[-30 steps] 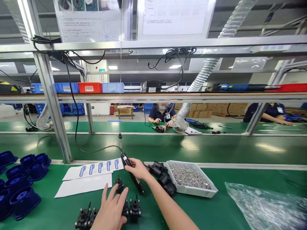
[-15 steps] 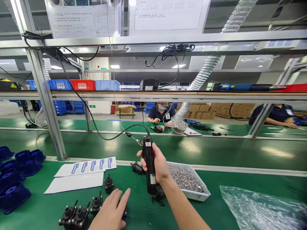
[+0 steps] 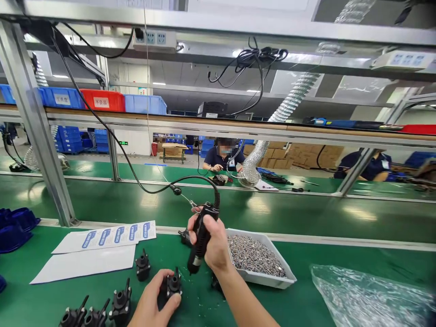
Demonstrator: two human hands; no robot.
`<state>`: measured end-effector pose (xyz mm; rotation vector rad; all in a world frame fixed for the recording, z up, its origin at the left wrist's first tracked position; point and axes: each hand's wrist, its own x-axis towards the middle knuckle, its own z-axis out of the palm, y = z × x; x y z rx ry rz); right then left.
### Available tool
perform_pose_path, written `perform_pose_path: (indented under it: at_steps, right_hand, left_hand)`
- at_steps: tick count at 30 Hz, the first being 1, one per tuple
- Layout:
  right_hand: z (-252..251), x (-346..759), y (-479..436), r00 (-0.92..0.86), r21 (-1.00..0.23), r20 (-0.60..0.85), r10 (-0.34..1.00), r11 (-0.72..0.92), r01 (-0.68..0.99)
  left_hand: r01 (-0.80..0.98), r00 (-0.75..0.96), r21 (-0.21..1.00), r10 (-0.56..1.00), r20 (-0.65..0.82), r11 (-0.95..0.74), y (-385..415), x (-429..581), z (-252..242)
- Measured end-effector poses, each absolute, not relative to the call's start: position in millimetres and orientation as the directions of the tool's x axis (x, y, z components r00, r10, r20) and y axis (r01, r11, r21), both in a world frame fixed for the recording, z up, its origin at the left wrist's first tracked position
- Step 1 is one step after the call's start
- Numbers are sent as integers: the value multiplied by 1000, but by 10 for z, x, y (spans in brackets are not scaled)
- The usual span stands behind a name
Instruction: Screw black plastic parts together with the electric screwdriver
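My right hand [image 3: 213,236] is wrapped round a black electric screwdriver [image 3: 201,240], which hangs from a cable and a thin cord and tilts with its tip down and left. Between thumb and fingers, my left hand [image 3: 158,295] grips a small black pump [image 3: 174,284] on the green bench; the screwdriver tip is apart from it, up and to the right. Similar black pumps [image 3: 120,300] stand in a group at the lower left, and a lone black pump [image 3: 142,265] is behind my left hand. Another dark part is half hidden behind my right wrist.
A white tray [image 3: 289,280] of small metal screws [image 3: 255,254] is right of my right hand. Label sheets [image 3: 119,234] lie at the left, near blue plastic parts [image 3: 15,231]. A clear plastic bag [image 3: 371,295] lies at right. Across the bench sits a co-worker [image 3: 225,154].
The screwdriver has gone from nearly upright to tilted, its tip swinging left toward my left hand. My left hand's spread fingers have closed round a pump. The view has shifted.
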<state>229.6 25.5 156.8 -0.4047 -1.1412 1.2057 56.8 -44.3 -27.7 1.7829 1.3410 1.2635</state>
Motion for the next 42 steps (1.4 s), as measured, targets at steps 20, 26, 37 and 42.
perform_pose_path:
  at_steps: [20,26,37,42]
  right_hand:
    - [1424,2037,204,-54,-805,525,849,475,-355]
    - [1367,1935,162,-7,-853,492,870,481,-205]
    - [1331,1887,148,-29,-849,496,868,477,-225]
    - [1270,1893,166,-6,-849,488,873,473,-236]
  left_hand:
    - [268,79,958,993,85,-103,-531,646,200]
    - [210,120,973,990,71,-96,-521,646,209]
    - [164,115,982,990,79,-98,-555,669,315]
    - [161,109,981,990,88,-105,-563,676,301]
